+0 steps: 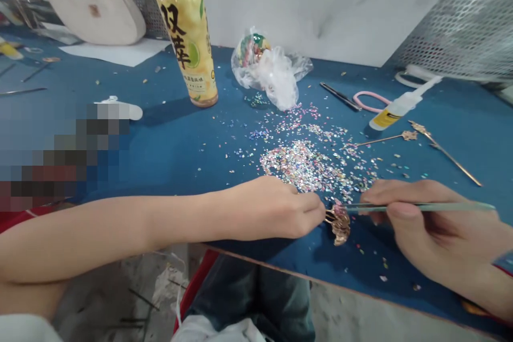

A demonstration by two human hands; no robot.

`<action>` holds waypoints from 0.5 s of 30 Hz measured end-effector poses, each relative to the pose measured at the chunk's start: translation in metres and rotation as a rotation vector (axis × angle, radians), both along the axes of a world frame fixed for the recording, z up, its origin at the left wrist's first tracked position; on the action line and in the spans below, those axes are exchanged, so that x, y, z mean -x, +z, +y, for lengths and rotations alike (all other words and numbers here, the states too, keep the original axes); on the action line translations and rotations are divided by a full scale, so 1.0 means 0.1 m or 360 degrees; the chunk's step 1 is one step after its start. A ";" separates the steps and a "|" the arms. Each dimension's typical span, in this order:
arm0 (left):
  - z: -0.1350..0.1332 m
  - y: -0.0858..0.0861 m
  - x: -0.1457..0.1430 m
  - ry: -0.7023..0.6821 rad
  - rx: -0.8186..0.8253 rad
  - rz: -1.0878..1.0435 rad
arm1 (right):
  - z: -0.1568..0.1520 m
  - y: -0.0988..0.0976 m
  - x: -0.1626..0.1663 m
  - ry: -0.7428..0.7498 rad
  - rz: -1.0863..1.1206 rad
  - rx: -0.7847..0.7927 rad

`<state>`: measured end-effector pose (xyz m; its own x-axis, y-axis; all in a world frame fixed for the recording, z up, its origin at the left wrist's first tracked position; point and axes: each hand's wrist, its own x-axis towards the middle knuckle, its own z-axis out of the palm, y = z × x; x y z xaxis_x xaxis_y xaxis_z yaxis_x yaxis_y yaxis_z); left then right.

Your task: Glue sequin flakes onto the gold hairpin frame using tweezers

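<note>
My left hand (290, 209) pinches the stem of a gold metal filigree hair ornament (340, 223), held just over the blue table's front edge. Pink sequins are stuck on its top. My right hand (425, 227) grips slim pale green tweezers (417, 207), whose tips reach the ornament's upper side. Just beyond the hands lies a heap of iridescent sequins (300, 165). Two finished-looking gold hairpins (387, 139) rest to the right of it, with the second gold hairpin (444, 152) beside the first.
The blue table (180, 144) holds a yellow drink bottle (186, 37), a crumpled plastic bag (270, 69), a white glue bottle (396, 107) and pink-handled scissors (340, 96). A pixelated blur (64, 155) covers the left side. A perforated metal sheet (460, 21) stands behind.
</note>
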<state>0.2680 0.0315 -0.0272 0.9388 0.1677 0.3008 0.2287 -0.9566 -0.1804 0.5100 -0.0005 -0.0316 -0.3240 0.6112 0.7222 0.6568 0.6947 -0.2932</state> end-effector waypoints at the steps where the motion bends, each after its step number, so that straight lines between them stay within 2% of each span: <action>1: 0.00 0.00 0.00 -0.0003 -0.0001 0.0004 | 0.01 -0.01 0.00 0.0008 0.0007 -0.0013; 6: 0.04 0.03 0.02 0.0045 0.0046 0.0112 | 0.06 -0.08 -0.02 0.0055 0.0213 0.0044; 9: 0.10 0.05 0.02 0.0083 0.0086 0.0181 | 0.09 -0.11 -0.01 -0.0043 0.0482 0.0103; 12: 0.16 0.04 0.03 0.0107 0.0097 0.0186 | 0.14 -0.11 0.03 -0.0121 0.0689 0.0121; 15: 0.18 0.04 0.04 0.0145 0.0098 0.0197 | 0.24 -0.07 0.08 -0.0060 0.0745 0.0177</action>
